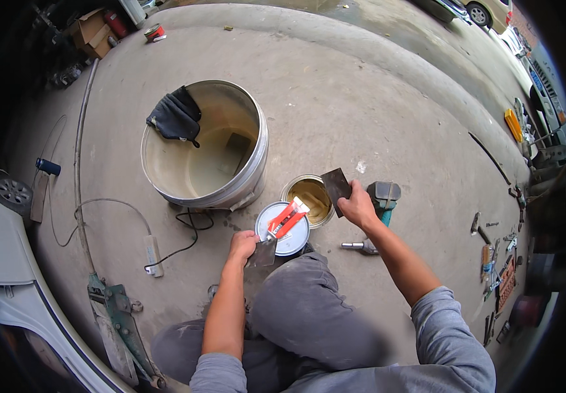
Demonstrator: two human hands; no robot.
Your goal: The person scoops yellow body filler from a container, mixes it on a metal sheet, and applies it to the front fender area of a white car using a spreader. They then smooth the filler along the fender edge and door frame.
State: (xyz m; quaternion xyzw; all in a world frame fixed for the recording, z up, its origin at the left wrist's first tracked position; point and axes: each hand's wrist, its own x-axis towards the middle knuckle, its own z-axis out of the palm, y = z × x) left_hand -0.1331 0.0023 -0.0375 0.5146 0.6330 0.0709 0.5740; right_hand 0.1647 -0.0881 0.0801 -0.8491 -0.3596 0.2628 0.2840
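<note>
My left hand (242, 247) is closed on a flat metal putty scraper (262, 253), held low beside a round tin's pale lid (292, 244). A red and white tube (288, 219) lies across that lid with its near end by my left fingers; I cannot tell whether they touch it. Just behind stands an open tin (288, 187) of tan putty (312, 196). At that tin's right rim my right hand (358, 205) grips a dark, flat rectangular scraper (336, 186), tilted upward.
A large metal bucket (256, 157) of cloudy water stands far left, a dark cloth (178, 114) over its rim. To the right lies a cordless impact wrench (386, 196). A power strip (153, 254), green floor jack (120, 314) and white car (7, 242) are left; hand tools (492, 262) right.
</note>
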